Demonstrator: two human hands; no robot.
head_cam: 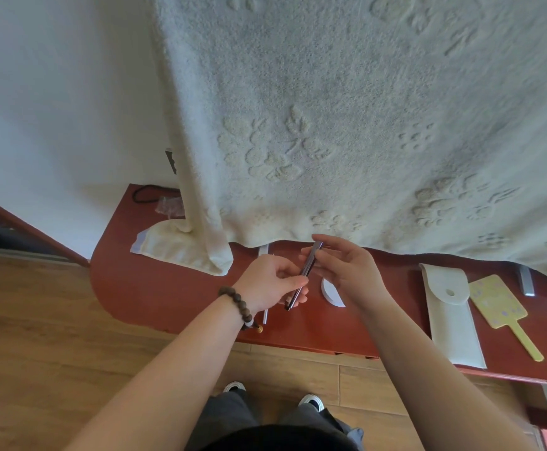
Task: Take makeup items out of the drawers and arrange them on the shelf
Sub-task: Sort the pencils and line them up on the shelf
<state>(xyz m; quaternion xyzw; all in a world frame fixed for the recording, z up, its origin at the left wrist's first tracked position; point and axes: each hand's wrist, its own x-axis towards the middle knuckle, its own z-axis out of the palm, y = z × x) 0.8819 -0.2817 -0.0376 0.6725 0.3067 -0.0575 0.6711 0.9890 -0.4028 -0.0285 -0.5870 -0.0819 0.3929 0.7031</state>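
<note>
A slim dark makeup stick (304,273), pen-shaped with a glossy purple-black body, is held tilted above the red-brown shelf top (155,288). My left hand (270,281), with a bead bracelet on its wrist, pinches the stick's lower half. My right hand (347,268) touches the stick's upper end with thumb and fingertips. Below the hands on the shelf lie a thin silver stick (265,315) and a white rounded item (330,296), partly hidden by my hands. No drawer is in view.
A large cream towel (330,125) hangs over the back of the shelf. At the right lie a white pouch (451,314), a yellow hand mirror (500,307) and a grey bar (526,281). A black cord (145,192) sits at the back left. Wooden floor (38,320) lies below.
</note>
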